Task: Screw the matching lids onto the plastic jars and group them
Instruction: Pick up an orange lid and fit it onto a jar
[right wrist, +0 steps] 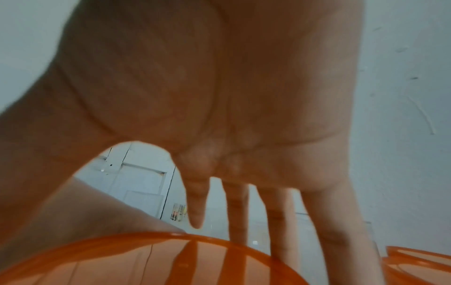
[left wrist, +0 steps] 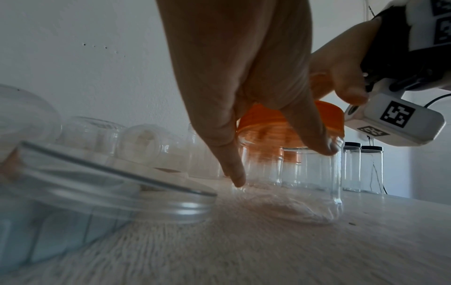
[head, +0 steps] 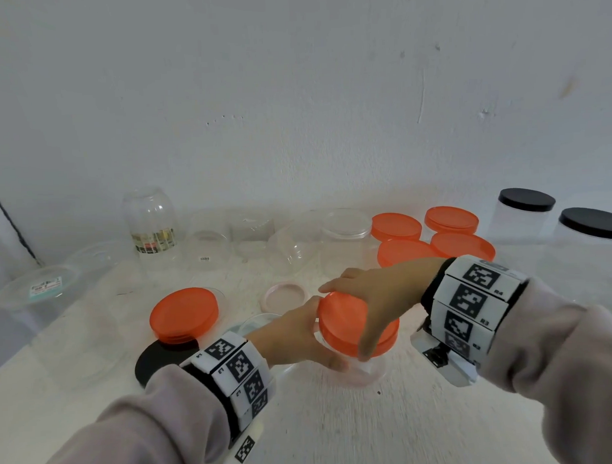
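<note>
Where the head view begins at its left edge, a clear tub with a teal label (head: 39,288) lies on the white bench (head: 339,432), with an inverted clear labelled jar (head: 151,223) behind it in the upper left of the bench. Left of centre, a stack of loose orange lids (head: 184,314) overlaps a black lid (head: 156,362); a pale pink lid (head: 286,296) lies just right of it. At lower centre the left hand (head: 294,340) grips the wall of the clear plastic jar (head: 361,372), which stands upright on the bench. The right hand (head: 376,295) is clasped over the orange lid (head: 349,325) seated on that jar's mouth, fingers curled round its rim. Behind, right of centre, four orange-lidded jars (head: 433,236) stand grouped. At the far right stand two black-lidded jars (head: 557,216).
</note>
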Action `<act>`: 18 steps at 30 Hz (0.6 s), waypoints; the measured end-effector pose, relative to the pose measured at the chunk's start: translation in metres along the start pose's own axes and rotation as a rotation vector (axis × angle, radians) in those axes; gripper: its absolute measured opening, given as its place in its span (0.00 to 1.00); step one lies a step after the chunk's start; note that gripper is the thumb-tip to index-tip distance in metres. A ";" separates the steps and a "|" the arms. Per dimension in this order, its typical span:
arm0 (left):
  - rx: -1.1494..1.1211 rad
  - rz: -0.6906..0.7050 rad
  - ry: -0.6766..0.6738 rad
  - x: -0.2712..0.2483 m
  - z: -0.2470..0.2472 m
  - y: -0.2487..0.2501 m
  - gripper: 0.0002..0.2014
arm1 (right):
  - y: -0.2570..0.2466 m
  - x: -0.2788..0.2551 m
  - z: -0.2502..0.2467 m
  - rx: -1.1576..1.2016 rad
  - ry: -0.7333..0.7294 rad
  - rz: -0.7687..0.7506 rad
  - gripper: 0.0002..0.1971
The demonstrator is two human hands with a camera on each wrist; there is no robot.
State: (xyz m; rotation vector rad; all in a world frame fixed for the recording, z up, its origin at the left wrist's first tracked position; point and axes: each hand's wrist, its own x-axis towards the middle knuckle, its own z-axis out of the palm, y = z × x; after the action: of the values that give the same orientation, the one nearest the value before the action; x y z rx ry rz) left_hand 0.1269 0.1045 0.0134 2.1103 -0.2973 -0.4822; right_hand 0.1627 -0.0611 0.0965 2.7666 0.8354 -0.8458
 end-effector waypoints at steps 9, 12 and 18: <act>0.024 -0.047 -0.016 0.004 -0.001 -0.005 0.48 | 0.004 0.005 0.004 -0.018 0.077 0.016 0.52; -0.001 -0.061 -0.029 0.004 -0.001 -0.005 0.49 | 0.009 0.007 0.005 -0.022 0.046 0.022 0.58; -0.037 -0.071 -0.057 0.005 -0.002 -0.004 0.52 | 0.008 0.006 0.000 -0.022 0.008 -0.115 0.54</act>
State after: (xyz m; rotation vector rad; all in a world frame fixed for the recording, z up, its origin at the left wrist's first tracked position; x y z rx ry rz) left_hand 0.1323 0.1060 0.0103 2.0794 -0.2456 -0.5862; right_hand 0.1713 -0.0651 0.0929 2.7264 1.0082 -0.8388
